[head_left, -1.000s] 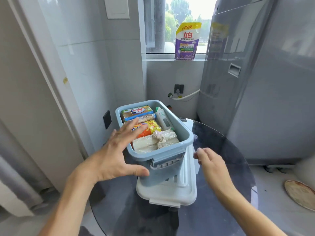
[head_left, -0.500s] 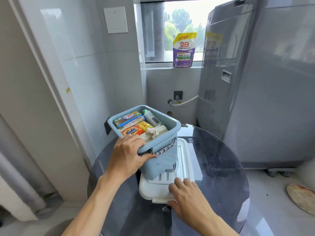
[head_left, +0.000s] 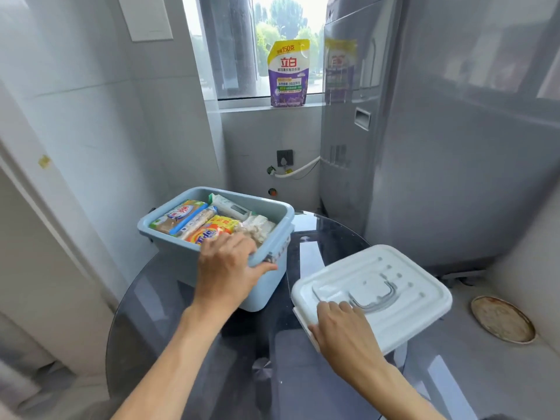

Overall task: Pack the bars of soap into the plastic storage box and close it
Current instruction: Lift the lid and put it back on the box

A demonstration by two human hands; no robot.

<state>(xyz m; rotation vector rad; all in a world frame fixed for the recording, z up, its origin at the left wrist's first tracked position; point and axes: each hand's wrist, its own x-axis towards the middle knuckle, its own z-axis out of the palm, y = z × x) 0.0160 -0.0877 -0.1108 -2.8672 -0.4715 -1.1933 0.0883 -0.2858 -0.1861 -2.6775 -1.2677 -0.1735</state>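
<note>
A light-blue plastic storage box (head_left: 169, 234) stands open on a round dark glass table (head_left: 151, 313). Several wrapped bars of soap (head_left: 209, 225) fill it. My left hand (head_left: 227, 271) grips the box's near rim, fingers inside and thumb on the outer wall. The white lid (head_left: 403, 286), with a grey handle on top, lies tilted to the right of the box. My right hand (head_left: 345, 328) holds the lid's near left edge, fingers on top.
A grey washing machine (head_left: 439, 131) stands close behind the table on the right. A purple detergent pouch (head_left: 288, 74) sits on the window sill. Tiled wall runs along the left. A round rusty disc (head_left: 503, 319) lies on the floor at right.
The box has come off the lid and now stands on the table, further left. My right hand has pulled the lid out to the right and raised it. My left hand keeps its grip on the rim.
</note>
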